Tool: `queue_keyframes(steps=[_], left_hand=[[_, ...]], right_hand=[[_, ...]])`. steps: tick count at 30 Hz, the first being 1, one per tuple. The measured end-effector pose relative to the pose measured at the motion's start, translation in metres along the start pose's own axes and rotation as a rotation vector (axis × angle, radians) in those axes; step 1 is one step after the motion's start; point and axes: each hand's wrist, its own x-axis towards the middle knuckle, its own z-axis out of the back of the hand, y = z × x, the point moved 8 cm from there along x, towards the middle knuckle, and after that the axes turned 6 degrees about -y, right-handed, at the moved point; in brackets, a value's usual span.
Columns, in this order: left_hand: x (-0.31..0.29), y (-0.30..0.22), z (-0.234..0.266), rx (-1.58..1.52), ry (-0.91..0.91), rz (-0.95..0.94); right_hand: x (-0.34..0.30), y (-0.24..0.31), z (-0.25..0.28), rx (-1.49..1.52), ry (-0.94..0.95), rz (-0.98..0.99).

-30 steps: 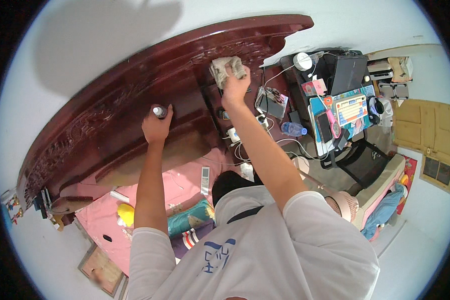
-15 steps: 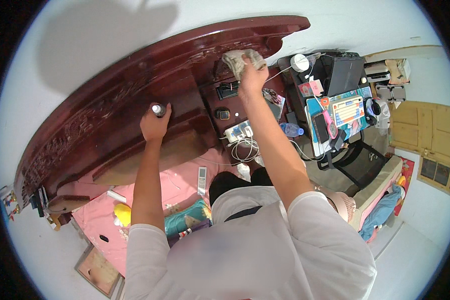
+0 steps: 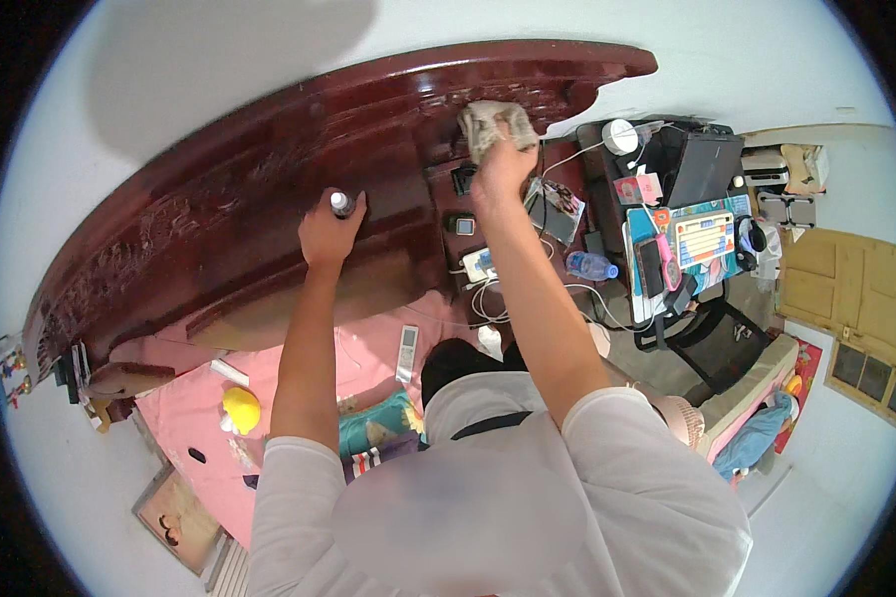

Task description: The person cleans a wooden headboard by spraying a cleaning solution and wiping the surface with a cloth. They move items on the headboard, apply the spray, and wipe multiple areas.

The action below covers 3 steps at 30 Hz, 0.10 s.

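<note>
My right hand [image 3: 505,167] is closed on a crumpled beige cloth [image 3: 490,125]. The cloth lies against the carved upper part of a dark red wooden headboard [image 3: 358,149], near its right end. Farther left, my left hand [image 3: 326,237] is wrapped round a small bottle [image 3: 341,204] with a pale top, held in front of the headboard's smooth panel. Most of the bottle is hidden by the fingers.
Below the cloth, a dark red bedside surface holds a small black device [image 3: 460,225], cables and a plastic bottle [image 3: 591,266]. At right stands a desk with a laptop [image 3: 702,169] and keyboard [image 3: 704,240]. A remote control [image 3: 407,353] lies on the pink bed [image 3: 299,363].
The view has shifted, so the room appears a little farther right. Relative to the headboard, my right hand and the cloth have moved slightly left. Both hands keep their hold.
</note>
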Motion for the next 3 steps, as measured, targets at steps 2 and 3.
queue_keyframes(steps=[2, 3], left_hand=[[0.0, 0.001, -0.001, -0.01, -0.005, 0.004], [0.0, 0.004, -0.004, -0.003, 0.025, 0.014]], right_hand=[[-0.021, -0.012, -0.005, -0.036, 0.006, -0.052], [-0.029, -0.017, -0.007, -0.061, 0.013, -0.105]])
